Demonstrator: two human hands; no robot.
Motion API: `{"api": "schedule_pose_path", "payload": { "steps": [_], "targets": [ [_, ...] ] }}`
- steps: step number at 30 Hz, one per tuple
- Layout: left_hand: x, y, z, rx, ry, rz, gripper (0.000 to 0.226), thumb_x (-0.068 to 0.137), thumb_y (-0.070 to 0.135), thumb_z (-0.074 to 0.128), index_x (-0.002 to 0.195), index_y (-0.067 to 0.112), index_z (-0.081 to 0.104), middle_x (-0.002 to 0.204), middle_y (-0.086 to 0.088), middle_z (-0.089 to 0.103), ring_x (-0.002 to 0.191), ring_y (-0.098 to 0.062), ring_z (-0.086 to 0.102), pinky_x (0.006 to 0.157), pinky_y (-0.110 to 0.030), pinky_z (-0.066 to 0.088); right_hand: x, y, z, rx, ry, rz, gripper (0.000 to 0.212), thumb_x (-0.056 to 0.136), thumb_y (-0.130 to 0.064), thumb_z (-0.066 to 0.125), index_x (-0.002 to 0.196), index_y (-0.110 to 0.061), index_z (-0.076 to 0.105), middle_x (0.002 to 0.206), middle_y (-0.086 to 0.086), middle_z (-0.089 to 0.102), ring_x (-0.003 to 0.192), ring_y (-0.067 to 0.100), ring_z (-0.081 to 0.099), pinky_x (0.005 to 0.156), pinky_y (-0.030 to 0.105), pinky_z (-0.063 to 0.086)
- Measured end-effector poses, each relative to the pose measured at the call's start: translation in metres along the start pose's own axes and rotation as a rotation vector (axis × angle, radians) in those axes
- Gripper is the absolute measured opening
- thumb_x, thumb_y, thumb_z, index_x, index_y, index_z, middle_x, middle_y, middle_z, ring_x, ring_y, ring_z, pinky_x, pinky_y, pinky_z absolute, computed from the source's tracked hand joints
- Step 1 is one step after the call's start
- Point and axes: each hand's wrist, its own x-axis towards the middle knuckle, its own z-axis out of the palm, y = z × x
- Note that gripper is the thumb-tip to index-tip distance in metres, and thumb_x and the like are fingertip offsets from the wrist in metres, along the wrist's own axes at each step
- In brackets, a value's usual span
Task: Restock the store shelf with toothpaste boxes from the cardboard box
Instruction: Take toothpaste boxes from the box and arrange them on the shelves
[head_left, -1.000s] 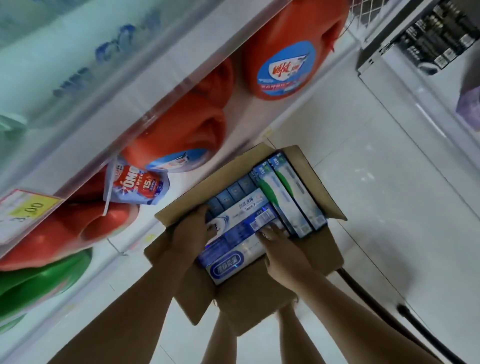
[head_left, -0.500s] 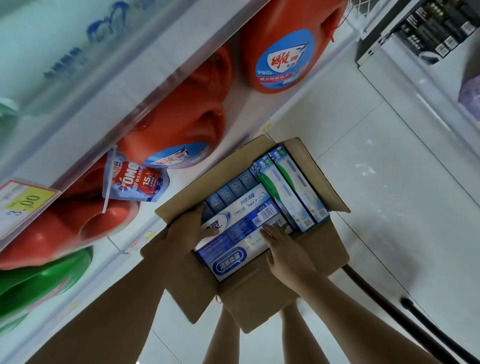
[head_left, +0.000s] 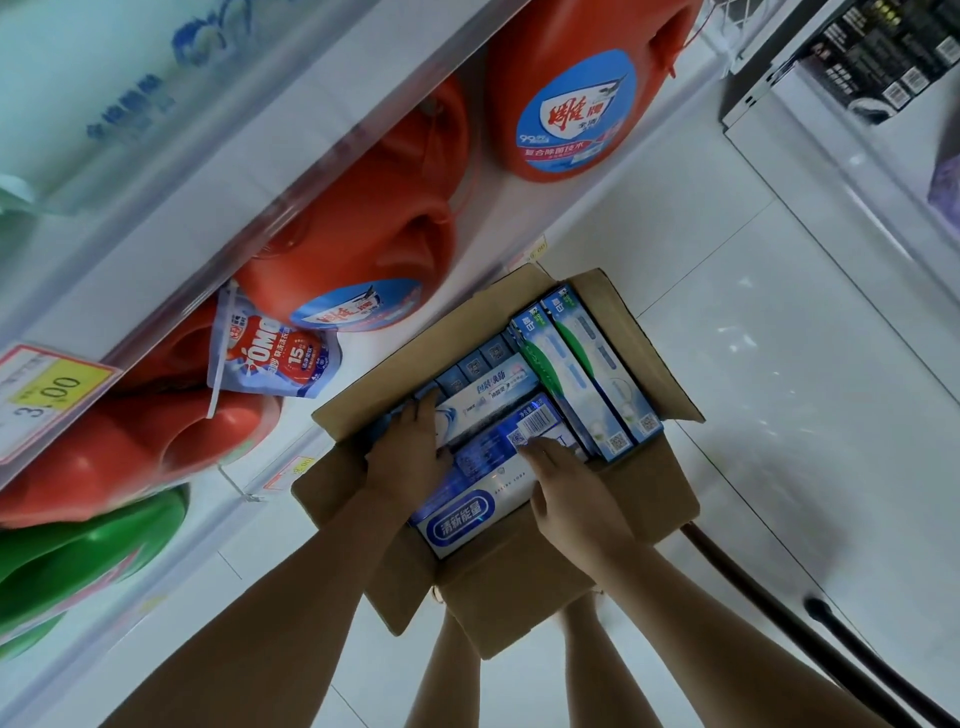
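Grips both down inside the open cardboard box (head_left: 519, 587), on the toothpaste boxes packed in it.

Left grip (head_left: 410, 457) curls over the left end of a white toothpaste box (head_left: 493, 389), its thumb against the dark blue toothpaste box (head_left: 488, 457) just near of it. Right grip (head_left: 566, 488) lies with its fingers nearly straight, flat on that blue box beside its barcode. Two green-striped boxes (head_left: 587, 374) lie along the cardboard box's right side, and small blue box ends (head_left: 472, 366) line its far-left wall. White floor tiles (head_left: 779, 364) spread to the right. On the left, a shelf (head_left: 291, 150) edge hangs over red detergent jugs (head_left: 363, 234), a hanging pouch (head_left: 270, 358) and a yellow price tag (head_left: 47, 395).
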Motion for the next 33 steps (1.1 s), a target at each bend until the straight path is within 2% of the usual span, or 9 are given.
{"api": "schedule_pose_path", "payload": {
  "steps": [4, 9, 13, 15, 19, 23, 27, 29, 33],
  "targets": [
    [0.007, 0.002, -0.018, -0.059, -0.064, -0.033, 0.055, 0.085, 0.038, 0.067, 0.126, 0.009, 0.045, 0.127, -0.010, 0.058, 0.115, -0.024, 0.058, 0.090, -0.038, 0.053, 0.009, -0.001, -0.005, -0.025, -0.014, -0.018, 0.044, 0.093, -0.009, 0.046, 0.137, -0.014, 0.047, 0.132, 0.003, 0.052, 0.120, 0.016, 0.049, 0.094, 0.022, 0.043],
    [-0.018, 0.005, -0.065, 0.083, -0.051, 0.042, 0.048, 0.082, 0.047, 0.065, 0.112, 0.015, 0.046, 0.116, -0.003, 0.063, 0.101, -0.019, 0.063, 0.069, -0.021, 0.046, 0.013, 0.007, -0.004, -0.028, -0.082, -0.069, 0.047, 0.094, -0.008, 0.043, 0.140, -0.017, 0.044, 0.140, 0.000, 0.049, 0.129, 0.012, 0.045, 0.102, 0.021, 0.039],
    [-0.054, -0.018, -0.096, -0.036, 0.007, -0.001, 0.056, 0.078, 0.041, 0.072, 0.122, 0.022, 0.043, 0.109, 0.008, 0.061, 0.094, -0.014, 0.065, 0.063, -0.011, 0.042, 0.015, 0.008, -0.003, -0.085, -0.182, -0.170, 0.052, 0.097, -0.011, 0.043, 0.147, -0.018, 0.031, 0.158, -0.002, 0.020, 0.146, 0.015, 0.013, 0.116, 0.029, 0.019],
    [-0.067, -0.029, -0.107, -0.059, 0.028, -0.017, 0.063, 0.076, 0.042, 0.073, 0.127, 0.025, 0.042, 0.103, 0.011, 0.063, 0.088, -0.014, 0.067, 0.058, -0.007, 0.039, 0.021, 0.002, -0.001, -0.109, -0.217, -0.161, 0.056, 0.098, -0.017, 0.045, 0.150, -0.017, 0.022, 0.160, 0.000, 0.010, 0.147, 0.018, 0.007, 0.118, 0.031, 0.011],
    [-0.080, -0.037, -0.108, 0.004, 0.060, -0.061, 0.052, 0.075, 0.041, 0.075, 0.110, 0.028, 0.040, 0.099, 0.003, 0.067, 0.072, -0.014, 0.061, 0.053, -0.009, 0.034, 0.049, -0.002, 0.009, -0.244, -0.251, 0.064, 0.072, 0.083, -0.033, 0.070, 0.140, -0.011, 0.032, 0.145, 0.009, 0.033, 0.134, 0.026, 0.030, 0.112, 0.036, 0.028],
    [-0.080, -0.040, -0.098, 0.000, 0.050, -0.062, 0.052, 0.075, 0.041, 0.074, 0.099, 0.033, 0.029, 0.095, 0.000, 0.068, 0.080, -0.021, 0.067, 0.061, -0.020, 0.039, 0.064, -0.005, 0.007, -0.514, -0.418, 0.130, 0.091, 0.072, -0.044, 0.078, 0.142, -0.009, 0.030, 0.143, 0.010, 0.036, 0.135, 0.027, 0.031, 0.116, 0.036, 0.020],
    [-0.077, -0.042, -0.092, -0.050, 0.031, -0.035, 0.058, 0.077, 0.042, 0.073, 0.122, 0.028, 0.039, 0.107, 0.004, 0.067, 0.086, -0.019, 0.068, 0.069, -0.019, 0.045, 0.074, -0.007, -0.002, -0.583, -0.487, 0.117, 0.083, 0.074, -0.043, 0.076, 0.139, -0.012, 0.036, 0.141, 0.006, 0.038, 0.133, 0.024, 0.031, 0.108, 0.036, 0.033],
    [-0.077, -0.044, -0.090, -0.065, 0.019, -0.027, 0.066, 0.078, 0.040, 0.073, 0.131, 0.028, 0.037, 0.114, 0.004, 0.066, 0.091, -0.019, 0.067, 0.074, -0.021, 0.048, 0.078, -0.009, -0.006, -0.593, -0.522, 0.122, 0.068, 0.079, -0.036, 0.072, 0.135, -0.011, 0.041, 0.139, 0.006, 0.039, 0.131, 0.024, 0.032, 0.102, 0.033, 0.038],
    [-0.077, -0.044, -0.090, -0.125, 0.008, -0.055, 0.052, 0.077, 0.041, 0.073, 0.117, 0.028, 0.043, 0.103, 0.008, 0.065, 0.078, -0.012, 0.063, 0.068, -0.020, 0.047, 0.074, -0.020, -0.026, -0.571, -0.651, 0.146, 0.069, 0.071, -0.043, 0.078, 0.125, -0.011, 0.048, 0.120, 0.004, 0.055, 0.111, 0.024, 0.054, 0.086, 0.031, 0.048]
  ]
}}
